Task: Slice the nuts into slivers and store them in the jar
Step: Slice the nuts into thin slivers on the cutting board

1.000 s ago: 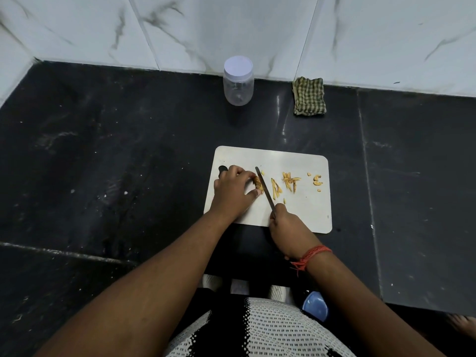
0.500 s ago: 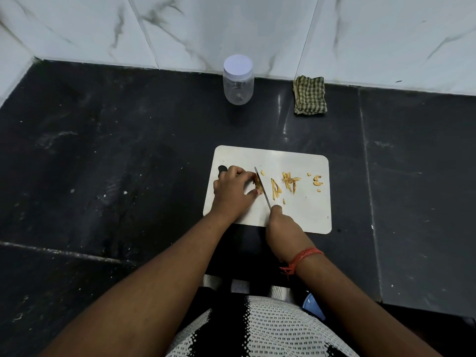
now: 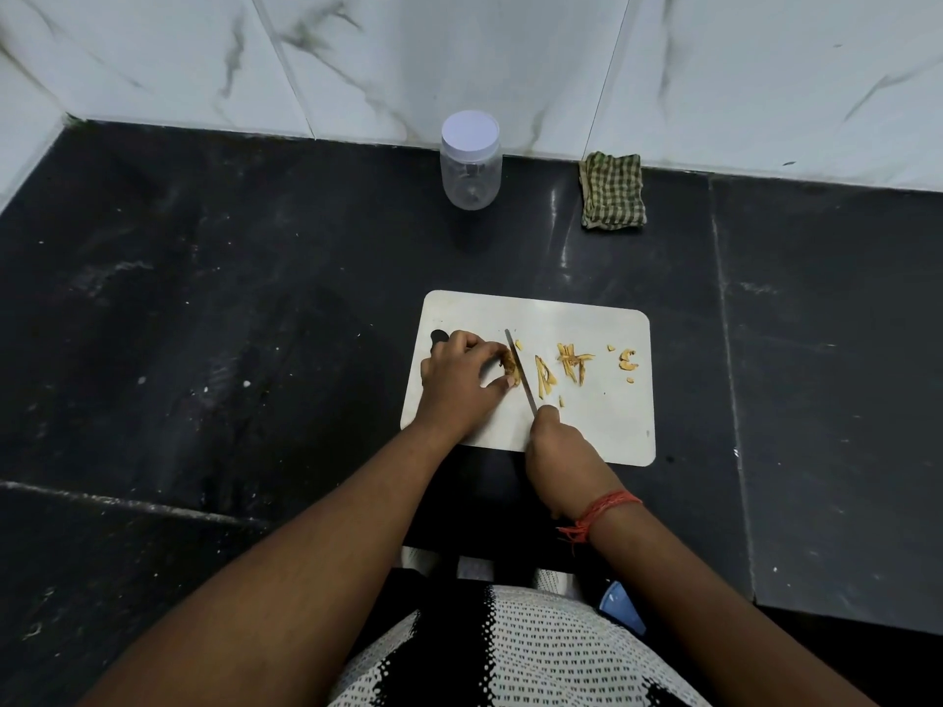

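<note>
The knife [image 3: 520, 372] lay with its long axis running from the right hand [image 3: 559, 459] up and slightly left across the white cutting board [image 3: 602, 426], tip pointing away from the person. The right hand curled around the handle. The left hand [image 3: 462, 382] pinched the uncut nut [image 3: 509, 371] between fingertips and thumb, just left of the blade and touching it. To the right of the blade lay three loose clusters of slivers [image 3: 571, 359], plus a few stray bits. One jar [image 3: 470, 160], lid on, stood upright at the wall on the dark surface [image 3: 255, 298], well apart from the board, with one folded checked cloth [image 3: 612, 191] to its right. Since a second before, the right hand had shifted slightly left, the blade staying against the nut.
</note>
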`<state>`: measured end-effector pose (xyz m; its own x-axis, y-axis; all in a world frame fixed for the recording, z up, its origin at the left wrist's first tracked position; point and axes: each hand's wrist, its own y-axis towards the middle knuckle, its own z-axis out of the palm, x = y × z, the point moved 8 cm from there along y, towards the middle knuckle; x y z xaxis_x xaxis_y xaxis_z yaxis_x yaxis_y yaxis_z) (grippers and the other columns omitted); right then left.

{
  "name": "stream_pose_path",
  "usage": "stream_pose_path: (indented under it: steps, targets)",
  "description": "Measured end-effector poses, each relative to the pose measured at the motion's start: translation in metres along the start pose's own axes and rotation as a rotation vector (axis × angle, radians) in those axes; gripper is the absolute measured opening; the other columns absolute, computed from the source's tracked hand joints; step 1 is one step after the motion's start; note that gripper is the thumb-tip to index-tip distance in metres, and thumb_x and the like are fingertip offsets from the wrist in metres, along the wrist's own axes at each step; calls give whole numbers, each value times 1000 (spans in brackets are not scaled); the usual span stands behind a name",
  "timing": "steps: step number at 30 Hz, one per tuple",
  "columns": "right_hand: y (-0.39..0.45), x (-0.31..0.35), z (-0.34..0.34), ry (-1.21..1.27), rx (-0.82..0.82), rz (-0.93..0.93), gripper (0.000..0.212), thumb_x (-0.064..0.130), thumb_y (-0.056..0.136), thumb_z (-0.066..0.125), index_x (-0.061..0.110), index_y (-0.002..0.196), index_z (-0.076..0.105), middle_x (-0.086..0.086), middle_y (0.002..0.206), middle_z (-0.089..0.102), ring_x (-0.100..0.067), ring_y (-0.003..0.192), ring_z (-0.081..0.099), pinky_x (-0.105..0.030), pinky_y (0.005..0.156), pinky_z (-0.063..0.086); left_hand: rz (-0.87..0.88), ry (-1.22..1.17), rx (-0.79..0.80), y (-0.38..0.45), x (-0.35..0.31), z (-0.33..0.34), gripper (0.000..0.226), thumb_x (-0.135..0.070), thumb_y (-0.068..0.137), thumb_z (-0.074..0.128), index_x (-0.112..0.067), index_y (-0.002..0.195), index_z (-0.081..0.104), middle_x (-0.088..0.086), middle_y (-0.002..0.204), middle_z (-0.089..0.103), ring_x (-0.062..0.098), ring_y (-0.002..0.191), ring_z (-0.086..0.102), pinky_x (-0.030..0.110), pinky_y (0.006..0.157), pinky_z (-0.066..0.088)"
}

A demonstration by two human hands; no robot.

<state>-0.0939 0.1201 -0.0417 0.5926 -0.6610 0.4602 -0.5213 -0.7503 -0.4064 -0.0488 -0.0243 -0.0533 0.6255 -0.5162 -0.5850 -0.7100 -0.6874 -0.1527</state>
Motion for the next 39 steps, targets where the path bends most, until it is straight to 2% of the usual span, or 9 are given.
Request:
stream_pose_path:
  steps: [6,9,16,22,33,39]
  targets:
    - [1,0,1,3,39,11,12,-2,93,35,10,97,33,-14,81,57,-27,63,46,-31,60,34,-3,8,3,0,0,-1,41,-44,90,69,-33,129,64,-5,128,48,18,122,40,37,103,27]
    - [1,-1,-1,-2,50,17,13,-2,93,36,4,105,39,-17,88,62,-26,63,46,-32,61,36,-3,-4,1,0,0,0,41,-44,90,69,-33,129,64,-5,127,47,18,122,40,37,103,27]
    - [-3,-3,2,-3,48,20,13,-1,94,36,10,96,31,-8,76,50,-26,62,47,-32,59,36,1,-17,-8,1,2,1,41,-45,89,70,-33,128,64,-8,123,47,16,120,40,39,104,27]
    - [-6,-6,2,-9,37,21,13,-2,93,36,5,104,38,-4,72,48,-17,55,42,-31,57,35,11,6,-11,1,2,2,41,-46,90,69,-33,129,64,-6,125,48,17,120,41,38,102,29]
    - [-6,-2,2,-5,79,14,15,-2,94,36,3,107,39,-9,78,52,-20,58,44,-32,60,36,14,8,1,2,2,2,42,-47,91,67,-34,131,62,-6,125,47,18,121,40,38,103,27]
    - [-2,2,4,-7,93,16,18,-2,93,39,1,110,38,-12,79,56,-19,55,42,-31,54,33,15,17,5,2,2,2,43,-46,92,66,-33,133,61,-5,126,46,18,122,40,38,104,27]
